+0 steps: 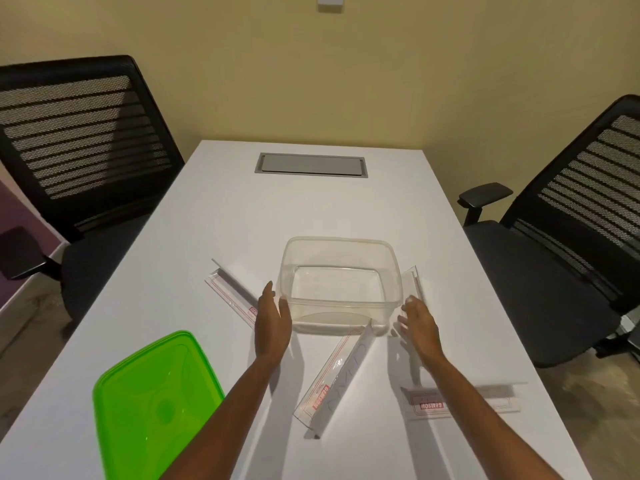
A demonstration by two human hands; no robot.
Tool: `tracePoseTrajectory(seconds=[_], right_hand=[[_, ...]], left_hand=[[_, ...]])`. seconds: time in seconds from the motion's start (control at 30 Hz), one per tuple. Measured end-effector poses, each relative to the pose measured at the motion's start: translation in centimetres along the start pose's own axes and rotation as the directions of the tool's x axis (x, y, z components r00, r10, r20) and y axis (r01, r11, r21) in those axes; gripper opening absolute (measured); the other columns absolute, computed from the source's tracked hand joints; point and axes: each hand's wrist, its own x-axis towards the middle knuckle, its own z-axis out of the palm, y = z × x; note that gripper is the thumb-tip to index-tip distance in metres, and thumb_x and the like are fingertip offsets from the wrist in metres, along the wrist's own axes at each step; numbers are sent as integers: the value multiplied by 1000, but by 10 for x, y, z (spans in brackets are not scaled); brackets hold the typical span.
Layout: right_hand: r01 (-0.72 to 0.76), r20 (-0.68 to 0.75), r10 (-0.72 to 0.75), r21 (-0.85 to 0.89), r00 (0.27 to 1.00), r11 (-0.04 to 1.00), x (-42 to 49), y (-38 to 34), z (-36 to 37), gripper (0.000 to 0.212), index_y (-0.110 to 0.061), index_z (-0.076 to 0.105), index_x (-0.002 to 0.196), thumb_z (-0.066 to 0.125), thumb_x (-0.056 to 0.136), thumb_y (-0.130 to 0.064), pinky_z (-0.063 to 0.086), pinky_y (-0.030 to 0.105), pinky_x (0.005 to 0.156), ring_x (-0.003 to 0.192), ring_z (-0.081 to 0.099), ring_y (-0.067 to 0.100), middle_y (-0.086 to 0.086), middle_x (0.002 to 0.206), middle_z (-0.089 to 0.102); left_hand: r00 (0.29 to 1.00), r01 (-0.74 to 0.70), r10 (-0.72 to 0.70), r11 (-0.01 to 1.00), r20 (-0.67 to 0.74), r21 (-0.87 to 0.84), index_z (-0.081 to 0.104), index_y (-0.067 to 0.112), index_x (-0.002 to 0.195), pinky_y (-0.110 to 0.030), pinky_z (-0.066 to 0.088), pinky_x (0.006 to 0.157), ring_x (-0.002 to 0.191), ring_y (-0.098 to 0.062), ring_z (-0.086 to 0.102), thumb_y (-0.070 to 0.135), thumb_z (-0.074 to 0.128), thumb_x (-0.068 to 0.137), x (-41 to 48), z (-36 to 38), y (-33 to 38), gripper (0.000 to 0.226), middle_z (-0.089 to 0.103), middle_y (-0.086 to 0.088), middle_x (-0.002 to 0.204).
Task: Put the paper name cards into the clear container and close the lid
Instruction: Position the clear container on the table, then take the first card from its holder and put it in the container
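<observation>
On a smooth white rectangular table, seen from above by the person seated at it, nothing is packed yet. Nearest, at seven o'clock, lies a translucent bright-green plastic lid, rounded at the corners, off the container. At six o'clock, a long clear-sleeved paper name card folded into a tent angles up toward the container. At four o'clock a second clear-sleeved card lies flat, partly crossed by the right forearm.

Both bare forearms reach forward. The left hand is open, fingers together, palm just beside or touching the container's near left corner; it grips nothing. The right hand is loosely open near the right corner, holding nothing clearly.

Between them sits the clear, glossy, rounded-rectangular plastic container, empty. Two more clear-sleeved cards flank it, one at ten o'clock, one at two o'clock.

By my reading, every card and the lid remain to do.

Farther off: a grey metal cable hatch and two black mesh chairs.
</observation>
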Motion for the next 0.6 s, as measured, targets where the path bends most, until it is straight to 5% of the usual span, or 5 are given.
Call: tracePoseTrajectory(seconds=[0.17,0.33,0.5,0.6], right_hand=[[5,-92,-1,36,996,999,-38,27,8,40,-8,43,136,39,99,-22,47,43,94,100,56,28,11,105,54],[-66,-9,66,-77,998,995,-73,50,18,42,-9,43,137,38,99,-26,43,25,72,101,56,25,18,115,58],[-126,82,150,-241,985,962,-98,61,25,45,-7,40,139,38,99,-27,42,34,95,111,53,24,13,125,55],[-161,132,201,-263,971,951,-111,66,26,45,-7,40,139,38,98,-27,38,30,89,103,48,20,16,133,54]], left_hand=[[995,-104,104,993,-1,57,34,4,143,-36,44,104,135,-30,43,10,43,97,-48,3,-15,47,40,-13,148],[967,-18,-26,985,254,170,40,14,139,-35,48,100,122,-23,56,25,41,99,-90,11,-33,42,58,-8,132],[889,17,-145,958,434,285,57,7,121,-30,48,91,112,-26,61,28,41,98,-104,13,-41,35,65,-11,122],[880,31,-150,965,450,261,64,3,109,-25,44,77,105,-25,63,26,45,97,-107,14,-41,32,69,-12,115]])
